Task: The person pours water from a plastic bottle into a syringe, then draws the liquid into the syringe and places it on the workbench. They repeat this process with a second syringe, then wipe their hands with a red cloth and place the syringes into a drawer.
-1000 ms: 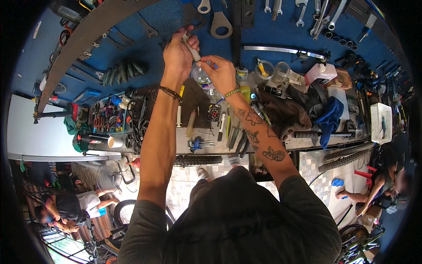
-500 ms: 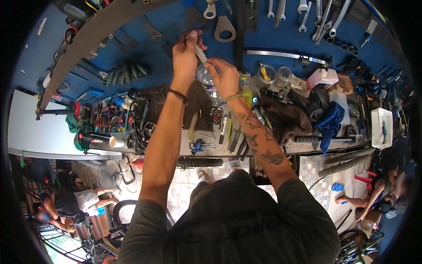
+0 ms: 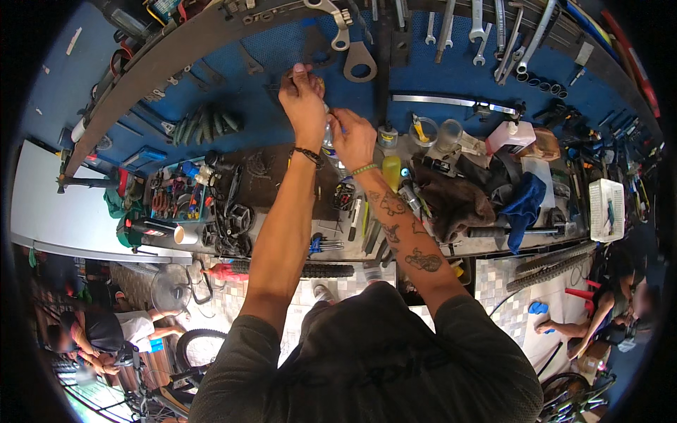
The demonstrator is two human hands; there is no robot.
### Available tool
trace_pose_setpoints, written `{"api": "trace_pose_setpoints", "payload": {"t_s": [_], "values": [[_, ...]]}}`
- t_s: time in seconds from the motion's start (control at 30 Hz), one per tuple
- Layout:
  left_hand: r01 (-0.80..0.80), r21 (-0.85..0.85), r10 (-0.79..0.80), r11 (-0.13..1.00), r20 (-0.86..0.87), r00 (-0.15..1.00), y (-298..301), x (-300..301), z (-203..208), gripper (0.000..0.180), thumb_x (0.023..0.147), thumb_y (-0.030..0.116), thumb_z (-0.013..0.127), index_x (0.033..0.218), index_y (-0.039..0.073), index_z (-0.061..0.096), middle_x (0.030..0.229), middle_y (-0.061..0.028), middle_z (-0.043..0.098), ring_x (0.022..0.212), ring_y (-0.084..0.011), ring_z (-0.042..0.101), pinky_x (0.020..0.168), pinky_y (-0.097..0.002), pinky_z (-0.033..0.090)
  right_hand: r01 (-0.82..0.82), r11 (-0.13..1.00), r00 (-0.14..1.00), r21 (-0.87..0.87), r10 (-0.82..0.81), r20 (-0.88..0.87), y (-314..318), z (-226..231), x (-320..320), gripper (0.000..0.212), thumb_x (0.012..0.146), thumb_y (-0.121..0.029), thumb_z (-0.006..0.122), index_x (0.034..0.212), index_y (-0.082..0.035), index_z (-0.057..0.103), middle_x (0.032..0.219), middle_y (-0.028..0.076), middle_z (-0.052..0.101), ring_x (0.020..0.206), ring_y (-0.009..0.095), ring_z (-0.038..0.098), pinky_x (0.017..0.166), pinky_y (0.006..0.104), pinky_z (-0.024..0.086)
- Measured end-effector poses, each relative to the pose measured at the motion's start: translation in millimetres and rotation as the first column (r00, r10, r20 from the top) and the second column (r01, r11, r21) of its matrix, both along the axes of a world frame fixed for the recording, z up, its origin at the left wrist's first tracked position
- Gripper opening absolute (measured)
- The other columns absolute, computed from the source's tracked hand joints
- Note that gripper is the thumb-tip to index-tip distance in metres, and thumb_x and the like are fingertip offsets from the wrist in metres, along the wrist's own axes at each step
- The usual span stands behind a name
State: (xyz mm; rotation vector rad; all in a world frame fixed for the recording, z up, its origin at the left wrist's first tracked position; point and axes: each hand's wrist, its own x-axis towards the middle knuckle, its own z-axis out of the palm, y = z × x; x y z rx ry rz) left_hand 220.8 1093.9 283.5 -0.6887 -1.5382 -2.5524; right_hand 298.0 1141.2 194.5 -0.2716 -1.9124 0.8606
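Note:
My left hand [image 3: 305, 106] is raised above the bench with its fingers curled around a pale, narrow tube [image 3: 326, 108]. Most of the tube is hidden behind that hand. Close on its right, my right hand [image 3: 352, 141] is closed in a pinch at the tube's lower end. Behind and below the hands stands a clear plastic bottle [image 3: 328, 143], largely covered by them. A bottle of yellow liquid [image 3: 391, 171] is to the right of my right wrist.
Wrenches [image 3: 446, 32] hang on the blue wall. A tool tray [image 3: 204, 201] and blue-handled hex keys [image 3: 321, 244] lie on the bench. Right of my arm are a dark brown cloth [image 3: 451, 201], a blue cloth [image 3: 525, 201] and a white basket [image 3: 606, 211]. Two people sit behind me.
Both hands have moved slightly downward in view, my left also to the right. The tube and clear bottle, plainer before, are now mostly covered by my hands.

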Motion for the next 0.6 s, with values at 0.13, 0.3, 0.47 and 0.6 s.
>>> {"api": "trace_pose_setpoints", "payload": {"t_s": [0.13,0.3,0.47,0.6], "values": [[-0.004,-0.02,0.004,1.0,-0.023,1.0,4.2,-2.5,-2.8,0.038,0.113,0.034,0.058,0.105,-0.003,0.06,0.075,-0.0002,0.049,0.064,-0.0088,0.044,0.057,-0.0267,0.041,0.016,1.0,1.0,0.004,-0.016,0.024,1.6,-0.7,1.7,0.017,0.098,-0.018,0.067,0.107,-0.007,0.076,0.104,0.013,0.077,0.089,0.037,0.072,0.079,0.0452,0.052],[0.241,0.13,-0.257,0.962,0.126,0.958,-6.0,-19.2,-1.1,0.038,0.112,0.034,0.06,0.103,-0.003,0.06,0.075,-0.0005,0.048,0.065,-0.0118,0.045,0.06,-0.0311,0.041,-0.033,0.996,0.999,-0.079,0.035,0.026,1.4,4.2,2.1,0.018,0.098,-0.018,0.067,0.107,-0.005,0.076,0.102,0.016,0.076,0.088,0.04,0.071,0.079,0.0473,0.054],[-0.203,-0.058,0.2,0.977,-0.058,0.978,5.3,-11.7,-9.9,0.039,0.112,0.034,0.058,0.103,-0.004,0.06,0.077,-0.0026,0.053,0.067,-0.0122,0.049,0.062,-0.0319,0.043,0.018,1.0,0.999,-0.019,-0.017,0.031,-5.8,1.9,-4.7,0.014,0.098,-0.017,0.066,0.101,-0.005,0.073,0.097,0.014,0.075,0.087,0.039,0.07,0.078,0.0469,0.052],[-0.682,-0.108,0.661,0.723,-0.18,0.729,19.5,-11.3,-14.6,0.04,0.113,0.034,0.056,0.102,-0.004,0.06,0.079,-0.005,0.059,0.067,-0.0125,0.051,0.06,-0.0317,0.043,0.008,1.0,0.999,0.023,-0.009,0.044,-3.3,-4.2,-3.2,0.012,0.097,-0.016,0.067,0.099,-0.005,0.072,0.094,0.014,0.074,0.086,0.04,0.07,0.078,0.0469,0.052]]}}
